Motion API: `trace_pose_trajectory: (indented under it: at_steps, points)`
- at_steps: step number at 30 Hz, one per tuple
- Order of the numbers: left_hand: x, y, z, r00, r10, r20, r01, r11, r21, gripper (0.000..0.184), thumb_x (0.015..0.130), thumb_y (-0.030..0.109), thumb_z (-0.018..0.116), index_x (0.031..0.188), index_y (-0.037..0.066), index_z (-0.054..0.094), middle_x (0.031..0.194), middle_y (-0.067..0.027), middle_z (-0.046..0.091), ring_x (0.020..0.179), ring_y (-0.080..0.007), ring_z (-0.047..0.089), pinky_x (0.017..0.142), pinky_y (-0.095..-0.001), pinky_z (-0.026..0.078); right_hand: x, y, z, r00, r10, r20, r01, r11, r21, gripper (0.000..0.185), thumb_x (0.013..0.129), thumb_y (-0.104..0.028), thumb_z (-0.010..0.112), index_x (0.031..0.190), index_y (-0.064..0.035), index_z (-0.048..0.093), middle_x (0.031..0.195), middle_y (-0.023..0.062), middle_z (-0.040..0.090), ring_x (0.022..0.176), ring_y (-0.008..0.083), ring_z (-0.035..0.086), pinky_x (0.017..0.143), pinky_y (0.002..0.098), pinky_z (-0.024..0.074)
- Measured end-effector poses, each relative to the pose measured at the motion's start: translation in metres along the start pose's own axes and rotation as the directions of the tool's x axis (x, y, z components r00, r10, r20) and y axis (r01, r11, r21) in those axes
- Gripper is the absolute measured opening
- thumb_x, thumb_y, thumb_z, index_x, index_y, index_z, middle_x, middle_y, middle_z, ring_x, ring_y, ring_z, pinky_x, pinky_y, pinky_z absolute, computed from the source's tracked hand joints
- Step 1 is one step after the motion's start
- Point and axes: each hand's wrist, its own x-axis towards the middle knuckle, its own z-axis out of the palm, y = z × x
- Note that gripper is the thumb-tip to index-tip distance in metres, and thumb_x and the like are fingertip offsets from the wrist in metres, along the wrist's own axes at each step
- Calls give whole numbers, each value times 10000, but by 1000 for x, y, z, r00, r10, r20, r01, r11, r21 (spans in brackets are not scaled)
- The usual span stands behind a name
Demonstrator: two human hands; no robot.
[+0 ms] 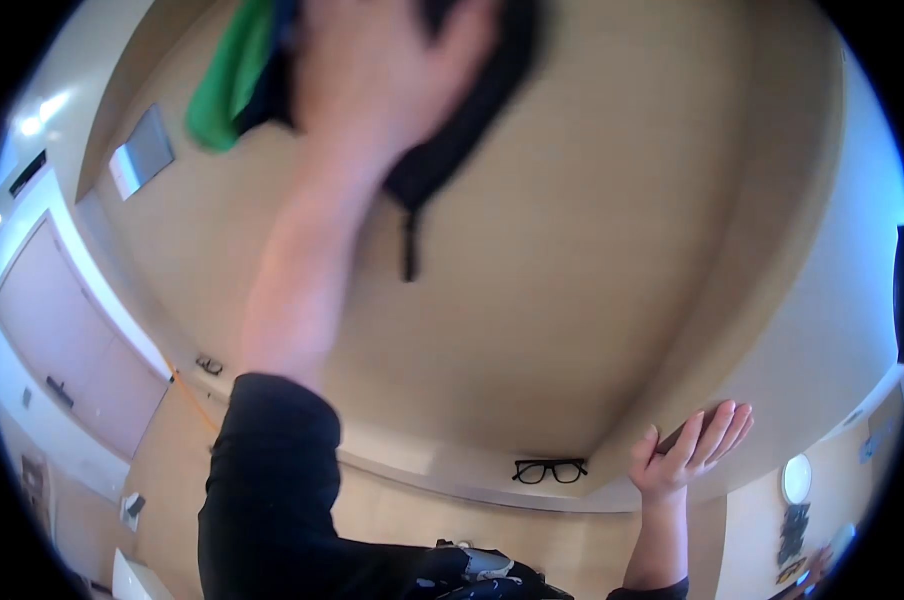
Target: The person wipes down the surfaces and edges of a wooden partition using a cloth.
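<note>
My left hand (372, 75) is stretched far forward at the top of the head view, over a black fabric-like thing (452, 150) with a short dark strap (410, 245) hanging from it. Motion blurs the hand, and the frame's top edge cuts off its fingers, so its grip is hidden. A blurred green thing (222, 90) lies just left of it, beside more dark material. At the lower right, my right hand (677, 455) has its fingers stretched and its thumb apart, at the table's edge. A dark brown patch shows between thumb and fingers; I cannot tell what it is.
Black-framed glasses (550, 471) lie on the tan table (572, 270) near its close edge, left of my right hand. A second, smaller pair of glasses (209, 365) is at the left edge. A grey rectangular thing (144, 150) sits at the upper left. A door (77, 330) stands beyond.
</note>
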Motion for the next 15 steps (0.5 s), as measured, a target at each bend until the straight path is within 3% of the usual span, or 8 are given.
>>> trace_pose_trajectory:
  at_steps: [2,3,4,5,9,11,13,15]
  points:
    - [15,54,-5,997,55,50,-34,935,-352,886,862,438,619,1533,35,202,1543,-318,202,1426,-498,193,1160,-544,218,7,1,-4,999,-39,13,39,999,-3,561,950,-260,510,1424,3,369,1506,283,323,1383,528,287,1091,675,246]
    - [17,79,38,954,92,-286,-233,828,-510,872,871,428,603,1527,14,203,1533,-340,201,1412,-515,205,1151,-577,202,6,2,-5,999,-40,20,40,999,1,557,945,-247,521,1420,5,373,1507,280,324,1383,525,289,1092,673,246]
    - [11,100,22,945,141,-294,-229,929,-290,888,855,404,615,1520,-11,199,1530,-345,203,1399,-530,219,1143,-588,198,5,2,-5,999,-40,23,40,999,4,554,940,-233,531,1416,7,376,1508,277,326,1383,523,291,1093,672,245]
    - [4,119,30,958,115,-264,-251,786,-565,808,887,425,576,1509,21,255,1504,-321,278,1374,-493,287,1140,-514,242,4,3,-4,999,-49,13,49,998,28,540,931,-206,552,1401,8,397,1501,273,341,1381,516,300,1097,664,243]
    - [-21,145,21,924,375,-74,-355,914,198,743,849,423,574,1489,117,354,1402,-257,456,1247,-423,471,1058,-472,385,6,5,-3,998,-68,-6,68,997,37,471,938,-207,549,1348,8,464,1462,277,401,1371,504,330,1103,649,249]
    - [-35,153,18,961,184,-207,-253,887,-387,753,815,413,587,1487,153,369,1381,-246,475,1229,-415,485,1025,-484,413,7,6,-3,997,-76,-15,77,995,59,396,945,-219,549,1264,14,517,1444,292,414,1354,533,339,1092,670,253]
    - [-64,153,10,981,95,-171,-183,761,-623,793,789,404,607,1494,137,360,1383,-267,458,1266,-425,444,1049,-491,387,-1,10,-4,996,-84,-12,85,990,113,365,955,-254,529,1210,6,564,1423,300,436,1345,538,353,1103,669,240]
    - [-85,128,-15,982,184,-31,-176,864,-471,811,797,394,621,1496,93,342,1415,-282,417,1302,-434,402,1079,-503,350,-17,22,-9,996,-88,21,85,987,140,381,959,-279,511,1218,-5,564,1427,299,433,1352,530,349,1110,666,230]
